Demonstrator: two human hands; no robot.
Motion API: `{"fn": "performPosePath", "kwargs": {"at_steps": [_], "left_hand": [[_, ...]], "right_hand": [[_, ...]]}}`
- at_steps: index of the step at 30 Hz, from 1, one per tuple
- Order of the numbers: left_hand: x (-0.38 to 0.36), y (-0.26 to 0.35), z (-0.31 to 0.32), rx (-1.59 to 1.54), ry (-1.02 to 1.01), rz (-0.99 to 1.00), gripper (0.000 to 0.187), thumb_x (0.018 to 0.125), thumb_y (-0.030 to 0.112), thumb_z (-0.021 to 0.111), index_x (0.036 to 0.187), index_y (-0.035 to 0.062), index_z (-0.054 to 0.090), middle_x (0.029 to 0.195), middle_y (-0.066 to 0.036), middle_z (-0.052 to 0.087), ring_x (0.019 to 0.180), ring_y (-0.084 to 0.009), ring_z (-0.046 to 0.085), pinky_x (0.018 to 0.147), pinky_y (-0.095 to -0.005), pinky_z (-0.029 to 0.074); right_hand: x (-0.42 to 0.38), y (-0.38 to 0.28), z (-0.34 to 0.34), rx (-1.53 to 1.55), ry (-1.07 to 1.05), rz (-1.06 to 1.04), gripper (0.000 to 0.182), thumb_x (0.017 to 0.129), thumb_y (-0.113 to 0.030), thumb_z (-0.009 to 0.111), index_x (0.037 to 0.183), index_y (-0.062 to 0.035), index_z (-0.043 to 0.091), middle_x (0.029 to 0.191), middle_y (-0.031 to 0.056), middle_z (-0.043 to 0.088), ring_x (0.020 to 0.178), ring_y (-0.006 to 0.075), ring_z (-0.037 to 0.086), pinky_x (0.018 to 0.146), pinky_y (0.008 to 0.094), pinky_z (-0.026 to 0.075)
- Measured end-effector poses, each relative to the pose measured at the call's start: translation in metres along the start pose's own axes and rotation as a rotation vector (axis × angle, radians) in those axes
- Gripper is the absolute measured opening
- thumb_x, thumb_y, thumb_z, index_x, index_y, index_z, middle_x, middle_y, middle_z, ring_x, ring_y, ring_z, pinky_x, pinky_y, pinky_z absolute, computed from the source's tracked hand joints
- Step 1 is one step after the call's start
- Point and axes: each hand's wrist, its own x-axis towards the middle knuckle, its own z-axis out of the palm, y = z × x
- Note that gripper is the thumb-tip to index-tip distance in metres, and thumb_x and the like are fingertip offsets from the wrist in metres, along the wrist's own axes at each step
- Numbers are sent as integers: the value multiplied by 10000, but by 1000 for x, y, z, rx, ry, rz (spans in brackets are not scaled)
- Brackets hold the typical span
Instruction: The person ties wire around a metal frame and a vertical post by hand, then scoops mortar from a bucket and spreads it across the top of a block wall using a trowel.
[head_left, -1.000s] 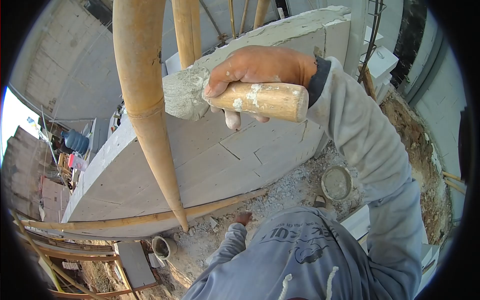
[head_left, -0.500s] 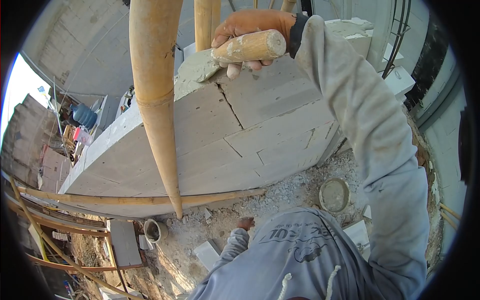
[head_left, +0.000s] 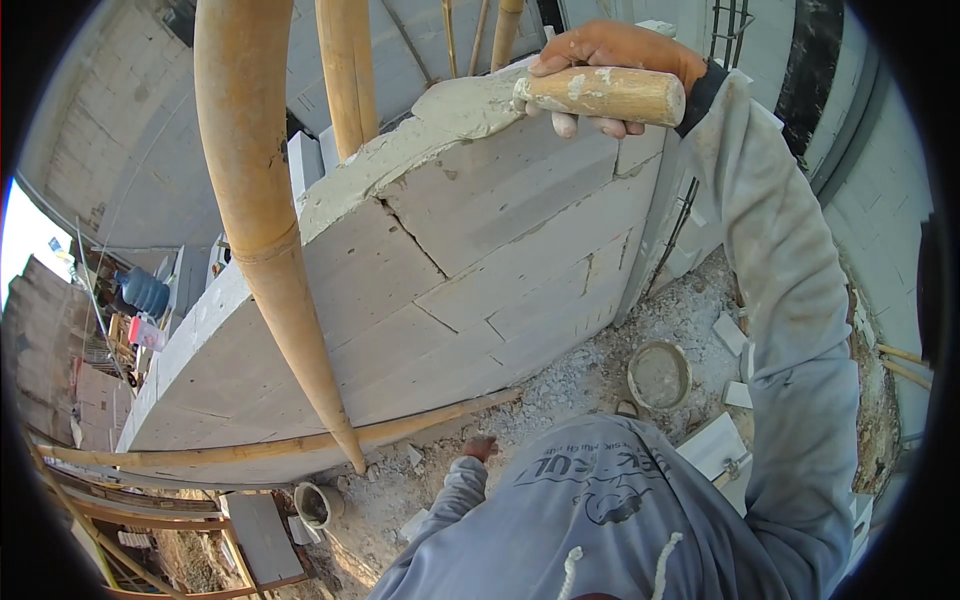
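Note:
My right hand is wrapped round the pale wooden handle of a trowel, which is spotted with dried mortar. The trowel's blade lies over the top of a light grey block wall and is smeared with mortar, so its edges are hard to make out. A band of wet grey mortar runs along the wall's top edge, left of the trowel. A dark open joint cuts down between two blocks below it. My left hand hangs low beside my body, away from the wall; its fingers are too small to read.
A thick bamboo pole slants in front of the wall, with another bamboo pole behind. Along the wall's foot lies a horizontal bamboo pole. A round bucket and a smaller bucket stand on rubble ground.
My right hand and the trowel have moved right along the wall top, leaving more spread mortar visible behind them. The view has shifted too. My left hand stays low.

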Motion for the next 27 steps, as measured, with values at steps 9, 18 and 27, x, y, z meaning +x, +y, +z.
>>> {"fn": "performPosePath", "kwargs": {"at_steps": [9, 18, 27], "left_hand": [[-8, 83, -28, -328, 23, -215, 397, 898, 323, 427, 1116, 34, 591, 1017, -89, 660, 853, -186, 642, 712, -307, 482], [-26, 101, -35, -483, 37, -283, 340, 873, 253, 513, 1013, -48, 587, 882, -114, 667, 708, -202, 649, 536, -327, 480], [20, 89, -53, -359, 56, -160, 293, 841, 234, 549, 1004, -4, 601, 897, -114, 665, 765, -257, 651, 629, -374, 508]], "right_hand": [[-84, 43, -14, 144, 354, 68, 383, 904, -311, 462, 977, 39, 601, 617, 85, 587, 363, 104, 516, 302, 192, 410], [-188, 137, 17, 93, 420, 185, 293, 855, -224, 508, 983, 29, 580, 733, 76, 604, 587, 130, 561, 524, 246, 449], [-241, 160, 2, -139, 756, -16, 416, 795, -242, 625, 1095, 33, 539, 902, 55, 573, 777, 127, 537, 686, 265, 437]]}}
